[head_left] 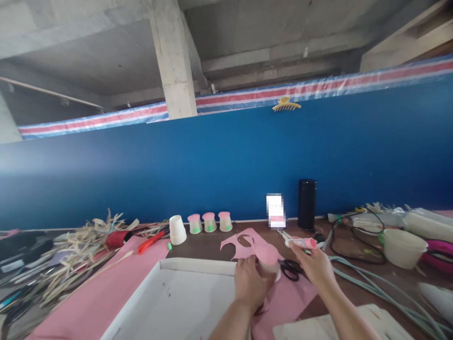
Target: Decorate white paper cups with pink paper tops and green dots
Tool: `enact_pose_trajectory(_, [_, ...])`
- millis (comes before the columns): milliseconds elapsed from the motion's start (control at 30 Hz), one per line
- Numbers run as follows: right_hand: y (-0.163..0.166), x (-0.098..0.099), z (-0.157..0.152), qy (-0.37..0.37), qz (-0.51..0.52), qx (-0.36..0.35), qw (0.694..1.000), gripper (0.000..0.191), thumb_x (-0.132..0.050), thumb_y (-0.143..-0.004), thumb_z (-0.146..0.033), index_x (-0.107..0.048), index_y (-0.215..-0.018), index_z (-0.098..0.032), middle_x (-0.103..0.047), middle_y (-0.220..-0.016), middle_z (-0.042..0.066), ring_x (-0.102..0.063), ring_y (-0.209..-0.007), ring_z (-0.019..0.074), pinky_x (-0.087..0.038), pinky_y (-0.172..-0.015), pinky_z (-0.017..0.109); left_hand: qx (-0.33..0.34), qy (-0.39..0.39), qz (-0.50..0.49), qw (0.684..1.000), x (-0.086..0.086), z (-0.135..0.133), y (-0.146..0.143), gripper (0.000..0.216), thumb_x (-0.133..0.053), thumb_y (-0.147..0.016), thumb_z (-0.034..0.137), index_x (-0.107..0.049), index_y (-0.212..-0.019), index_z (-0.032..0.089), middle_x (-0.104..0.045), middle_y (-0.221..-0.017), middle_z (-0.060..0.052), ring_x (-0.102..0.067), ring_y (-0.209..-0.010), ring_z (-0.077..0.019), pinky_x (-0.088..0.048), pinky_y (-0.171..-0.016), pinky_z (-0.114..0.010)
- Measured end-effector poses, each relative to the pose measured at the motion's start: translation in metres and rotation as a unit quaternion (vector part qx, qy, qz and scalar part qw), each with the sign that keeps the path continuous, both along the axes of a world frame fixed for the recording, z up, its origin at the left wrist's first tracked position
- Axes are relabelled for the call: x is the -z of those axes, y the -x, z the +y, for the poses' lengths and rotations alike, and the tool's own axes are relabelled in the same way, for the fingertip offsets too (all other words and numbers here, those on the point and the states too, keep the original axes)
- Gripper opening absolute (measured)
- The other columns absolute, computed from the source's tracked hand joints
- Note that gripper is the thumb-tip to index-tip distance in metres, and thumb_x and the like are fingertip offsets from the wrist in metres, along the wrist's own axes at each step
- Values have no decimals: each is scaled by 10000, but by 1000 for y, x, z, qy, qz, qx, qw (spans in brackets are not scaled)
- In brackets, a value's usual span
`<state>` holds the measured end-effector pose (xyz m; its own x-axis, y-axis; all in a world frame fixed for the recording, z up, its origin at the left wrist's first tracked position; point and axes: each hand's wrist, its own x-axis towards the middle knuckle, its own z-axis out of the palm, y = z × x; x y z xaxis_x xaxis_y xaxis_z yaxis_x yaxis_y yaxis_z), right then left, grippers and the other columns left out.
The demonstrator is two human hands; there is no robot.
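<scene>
My left hand (252, 282) is closed round a small pale cup (271, 270) whose top is covered with a pink paper disc (268, 255). In my right hand (316, 268), thumb and fingers grip a pink-and-white tube (305, 243) that looks like a glue stick, held to the right of the cup. Black-handled scissors (292, 270) lie between the two hands, their blades hidden. Under and behind the left hand spreads cut pink paper (260, 238) with round holes in it. A silvery tool (283, 235) shows just beyond the tube.
Several pink-topped cups (209, 223) stand along the blue partition (177, 174), beside upturned white cups (177, 230). A white tray (187, 302) sits front left. Phone (275, 210), black flask (306, 204) stand behind; cords (371, 283) and a tub (403, 249) lie right, straw strips (85, 250) left.
</scene>
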<state>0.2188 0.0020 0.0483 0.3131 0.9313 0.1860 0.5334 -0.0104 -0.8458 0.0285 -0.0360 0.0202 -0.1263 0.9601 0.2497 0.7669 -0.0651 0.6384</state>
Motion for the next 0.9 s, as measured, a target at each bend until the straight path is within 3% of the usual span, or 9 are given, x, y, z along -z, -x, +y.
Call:
enact_pose_trajectory(233, [-1,0,2,-21,-11,8,1000,461,-513,-719,-612,-723,-780,-207,-750,-766,85,-681,-812,296,-462,-683,317,6,-9,-87,996,-17,0,8,327,-683,-692,393,-625,-950,202,-661,-962,-60,-547,-952,-233,-406,-804,-299])
enact_pose_trajectory(400, [1,-2,0,-20,-10,5,1000,474,-517,-713,-604,-735,-855,-208,-759,-834,88,-681,-869,309,-471,-720,325,-8,-27,-70,997,-35,9,28,363,-667,-718,444,-634,-971,186,-674,-983,-85,-563,-974,-257,-413,-796,-308])
enact_pose_trajectory(633, [2,-4,-3,-6,-16,-4,1000,489,-525,-745,-615,-725,-902,-198,-758,-842,91,-684,-883,308,-474,-726,322,-88,-14,1,996,-43,36,84,416,-609,-755,482,-632,-1044,182,-691,-1071,-100,-595,-1040,-279,-434,-830,-312])
enact_pose_trajectory(900, [3,-1,-2,-6,-15,-21,1000,480,-515,-756,-612,-720,-909,-206,-760,-821,68,-691,-864,293,-472,-736,317,-188,18,54,980,-35,62,152,503,-552,-772,520,-575,-1128,165,-653,-1178,-121,-535,-1145,-337,-412,-915,-374])
